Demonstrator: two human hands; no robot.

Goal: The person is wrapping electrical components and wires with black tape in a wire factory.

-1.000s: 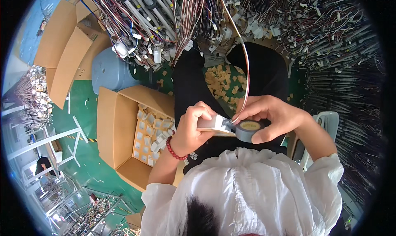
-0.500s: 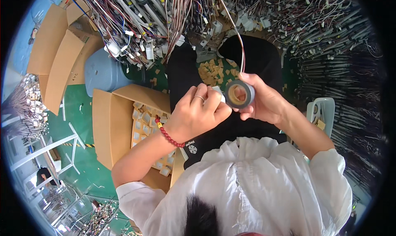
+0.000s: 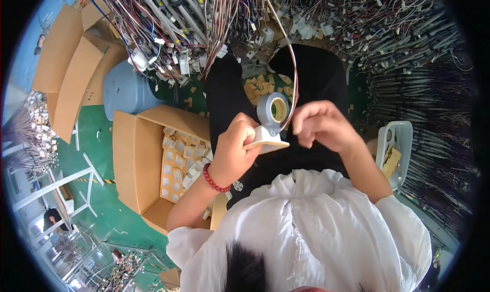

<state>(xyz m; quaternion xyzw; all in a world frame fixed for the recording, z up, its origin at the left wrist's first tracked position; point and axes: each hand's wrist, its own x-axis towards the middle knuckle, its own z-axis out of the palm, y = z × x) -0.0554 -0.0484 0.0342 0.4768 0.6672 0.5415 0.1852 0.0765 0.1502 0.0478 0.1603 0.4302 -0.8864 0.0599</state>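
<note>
My left hand is closed on a white plastic block with a flat tan base, thumb and fingers gripping its left side. A grey tape roll stands just above the block, a stretch of its tape stuck round the wires where they meet it. The thin red, white and brown wires rise from there past the roll's right side to the bundle beyond my knees. To the right, my right hand is off the roll, fingers bent and loosely apart, slightly blurred, with nothing visible in them.
At my left stands an open cardboard box holding several white and tan blocks. Behind it are a blue stool and another cardboard box. Wire bundles hang ahead and line the right. A white plastic basket is beside my right arm.
My right hand has let go of the tape roll and drawn back right. The roll has shifted up and left, beside the block. My left hand has turned, exposing the block and its tan base.
</note>
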